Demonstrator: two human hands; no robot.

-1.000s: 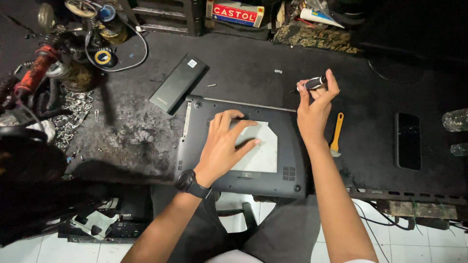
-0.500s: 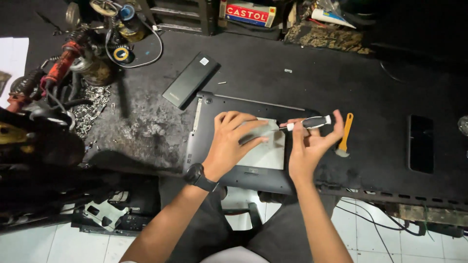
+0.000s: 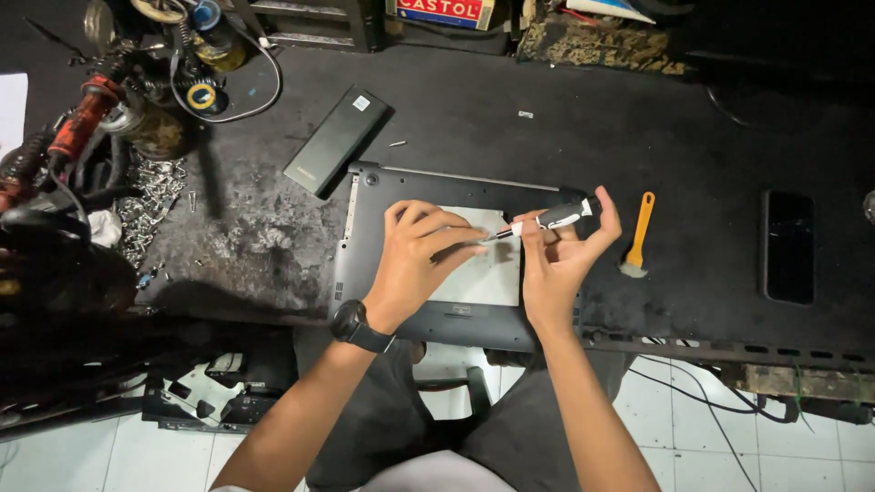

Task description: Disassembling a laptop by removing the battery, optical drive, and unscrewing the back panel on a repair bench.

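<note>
A dark grey laptop [image 3: 365, 241] lies upside down on the black bench, with a light grey panel [image 3: 488, 282] in its underside. My left hand [image 3: 415, 260], with a black watch on its wrist, rests flat on that panel. My right hand [image 3: 561, 264] holds a small screwdriver [image 3: 551, 219] with a black and white handle. Its tip points left and meets the fingertips of my left hand over the panel.
A black battery pack [image 3: 337, 141] lies behind the laptop at the left. An orange-handled pry tool [image 3: 638, 237] and a black phone [image 3: 788, 246] lie to the right. Cables, cans and loose screws [image 3: 150, 196] crowd the left side. A printed box [image 3: 437, 11] sits at the back.
My right hand has come from the laptop's back right corner down to the panel, turning the screwdriver so its tip reaches my left fingers. The view has shifted slightly.
</note>
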